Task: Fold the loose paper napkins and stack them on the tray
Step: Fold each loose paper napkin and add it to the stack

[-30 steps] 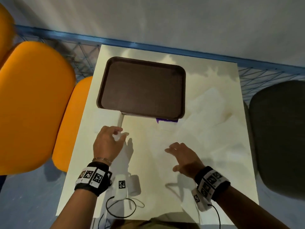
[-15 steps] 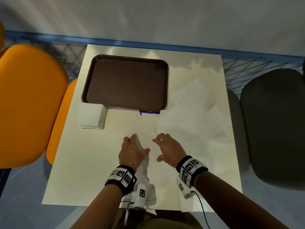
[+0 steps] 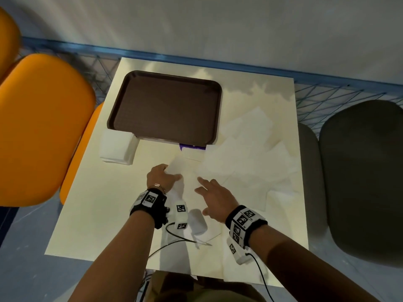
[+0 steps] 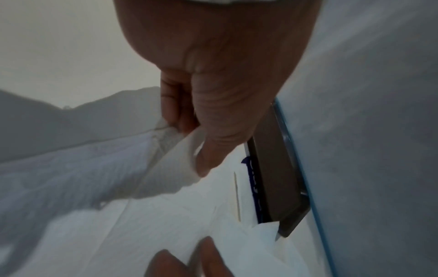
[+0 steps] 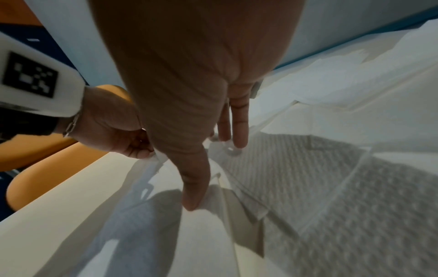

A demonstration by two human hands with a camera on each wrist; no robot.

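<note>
Left hand [image 3: 161, 176] pinching a napkin [image 3: 181, 166] edge; right hand [image 3: 214, 196] flat, fingers straight, seemingly on it.

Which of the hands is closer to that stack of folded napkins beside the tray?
The left hand. It sits just right of the folded stack, pinching a loose napkin. The right hand is farther right, fingers extended.

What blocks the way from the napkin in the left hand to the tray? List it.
Nothing visible does. The left hand pinches the napkin just short of the tray, whose brown surface lies bare. The folded stack sits off to the left, outside that path.
</note>
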